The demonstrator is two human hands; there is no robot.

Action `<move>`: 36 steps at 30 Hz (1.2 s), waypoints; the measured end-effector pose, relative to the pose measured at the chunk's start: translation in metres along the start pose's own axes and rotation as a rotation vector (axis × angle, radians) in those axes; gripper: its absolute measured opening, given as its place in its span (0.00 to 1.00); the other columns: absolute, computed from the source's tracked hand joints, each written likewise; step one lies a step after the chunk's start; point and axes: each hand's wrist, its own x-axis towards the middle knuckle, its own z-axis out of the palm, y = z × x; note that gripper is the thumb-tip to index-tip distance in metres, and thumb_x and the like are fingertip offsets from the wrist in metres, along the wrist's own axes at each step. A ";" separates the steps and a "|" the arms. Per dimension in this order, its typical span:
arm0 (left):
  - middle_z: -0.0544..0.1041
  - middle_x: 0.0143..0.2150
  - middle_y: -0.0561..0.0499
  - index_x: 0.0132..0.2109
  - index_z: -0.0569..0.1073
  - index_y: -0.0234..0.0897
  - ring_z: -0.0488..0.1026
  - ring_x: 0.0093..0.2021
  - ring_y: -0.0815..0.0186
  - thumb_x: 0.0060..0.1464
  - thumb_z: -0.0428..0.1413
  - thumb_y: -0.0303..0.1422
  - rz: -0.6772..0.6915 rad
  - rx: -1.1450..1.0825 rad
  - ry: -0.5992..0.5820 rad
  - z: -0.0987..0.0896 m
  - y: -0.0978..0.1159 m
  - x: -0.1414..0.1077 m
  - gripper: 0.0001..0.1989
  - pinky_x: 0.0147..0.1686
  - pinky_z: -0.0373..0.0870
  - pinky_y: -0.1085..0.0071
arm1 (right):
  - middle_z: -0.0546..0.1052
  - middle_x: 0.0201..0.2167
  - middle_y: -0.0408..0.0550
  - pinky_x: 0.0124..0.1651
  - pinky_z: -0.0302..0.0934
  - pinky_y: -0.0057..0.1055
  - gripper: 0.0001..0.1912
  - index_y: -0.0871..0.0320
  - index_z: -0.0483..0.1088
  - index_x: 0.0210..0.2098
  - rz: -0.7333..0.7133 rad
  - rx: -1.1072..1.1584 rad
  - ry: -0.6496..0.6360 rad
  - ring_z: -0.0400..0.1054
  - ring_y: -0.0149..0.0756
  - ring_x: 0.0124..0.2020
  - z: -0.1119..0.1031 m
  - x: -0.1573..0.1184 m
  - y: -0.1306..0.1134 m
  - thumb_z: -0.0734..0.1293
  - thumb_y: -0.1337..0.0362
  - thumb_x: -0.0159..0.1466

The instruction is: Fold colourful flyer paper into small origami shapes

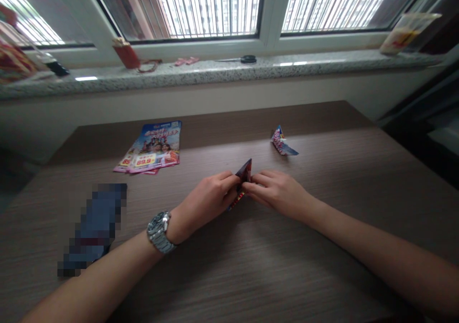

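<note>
Just above the middle of the table, my left hand and my right hand meet around a piece of folded printed paper. Both hands pinch it with closed fingers. One pointed dark and red corner rises between them, and a colourful edge shows below; the rest is covered by my fingers. A second folded paper piece, blue, red and white with pointed ends, stands on the table beyond my right hand. A silver watch is on my left wrist.
Printed flyers lie stacked at the back left of the wooden table. A blurred dark blue object lies beside my left forearm. Scissors, a red box and a clear plastic cup sit on the granite windowsill.
</note>
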 end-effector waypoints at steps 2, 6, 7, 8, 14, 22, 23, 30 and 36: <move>0.77 0.43 0.48 0.46 0.74 0.36 0.76 0.39 0.63 0.66 0.53 0.26 -0.006 -0.004 0.003 0.000 0.000 0.000 0.06 0.39 0.71 0.69 | 0.78 0.40 0.49 0.42 0.62 0.36 0.11 0.57 0.72 0.50 -0.003 0.012 -0.008 0.70 0.41 0.40 0.001 0.000 0.000 0.62 0.61 0.74; 0.76 0.43 0.47 0.47 0.73 0.35 0.76 0.39 0.63 0.67 0.52 0.27 0.004 0.022 -0.007 -0.003 0.001 -0.001 0.06 0.39 0.70 0.69 | 0.77 0.41 0.51 0.43 0.63 0.35 0.09 0.58 0.72 0.47 -0.007 0.047 0.008 0.70 0.41 0.42 0.003 -0.001 0.002 0.62 0.63 0.74; 0.76 0.43 0.48 0.47 0.73 0.35 0.75 0.38 0.63 0.67 0.52 0.28 0.009 0.034 -0.013 -0.003 0.001 -0.001 0.06 0.38 0.70 0.69 | 0.77 0.41 0.51 0.43 0.63 0.35 0.08 0.58 0.72 0.45 -0.010 0.054 0.013 0.70 0.41 0.41 0.003 -0.001 0.002 0.62 0.63 0.74; 0.76 0.42 0.48 0.46 0.73 0.35 0.75 0.37 0.63 0.68 0.51 0.28 0.015 0.045 -0.018 -0.004 0.001 -0.002 0.06 0.37 0.69 0.69 | 0.77 0.40 0.50 0.43 0.63 0.35 0.08 0.58 0.72 0.44 -0.014 0.058 0.016 0.70 0.41 0.41 0.002 -0.001 0.003 0.62 0.63 0.74; 0.73 0.39 0.49 0.43 0.75 0.37 0.73 0.35 0.65 0.69 0.49 0.29 0.066 0.063 -0.058 -0.009 0.000 -0.001 0.09 0.36 0.67 0.71 | 0.77 0.38 0.50 0.42 0.63 0.35 0.08 0.59 0.73 0.42 -0.066 0.053 -0.002 0.70 0.41 0.39 -0.003 -0.002 0.007 0.62 0.64 0.73; 0.75 0.37 0.50 0.41 0.77 0.37 0.74 0.35 0.64 0.64 0.52 0.26 -0.007 0.079 -0.056 -0.014 0.001 -0.001 0.09 0.35 0.66 0.70 | 0.78 0.41 0.51 0.44 0.64 0.35 0.08 0.60 0.72 0.45 -0.088 0.075 -0.030 0.71 0.41 0.41 -0.003 -0.003 0.013 0.61 0.65 0.74; 0.76 0.37 0.49 0.42 0.77 0.37 0.74 0.35 0.64 0.64 0.52 0.27 -0.017 0.077 -0.047 -0.013 0.001 -0.001 0.09 0.35 0.66 0.69 | 0.78 0.41 0.51 0.44 0.64 0.35 0.08 0.60 0.72 0.45 -0.091 0.079 -0.026 0.71 0.41 0.40 -0.003 -0.003 0.013 0.62 0.65 0.74; 0.78 0.37 0.49 0.42 0.80 0.37 0.75 0.36 0.64 0.63 0.52 0.26 -0.060 0.055 -0.010 -0.012 -0.002 0.001 0.10 0.37 0.67 0.69 | 0.79 0.39 0.52 0.42 0.65 0.35 0.10 0.60 0.74 0.43 -0.080 0.102 -0.007 0.72 0.41 0.39 -0.008 -0.001 0.015 0.61 0.65 0.74; 0.78 0.36 0.48 0.40 0.80 0.36 0.76 0.37 0.63 0.63 0.52 0.26 -0.047 0.058 -0.041 -0.012 0.001 0.001 0.11 0.38 0.68 0.69 | 0.79 0.40 0.54 0.44 0.67 0.36 0.11 0.60 0.74 0.43 -0.057 0.112 0.009 0.73 0.41 0.41 -0.007 -0.001 0.014 0.61 0.62 0.74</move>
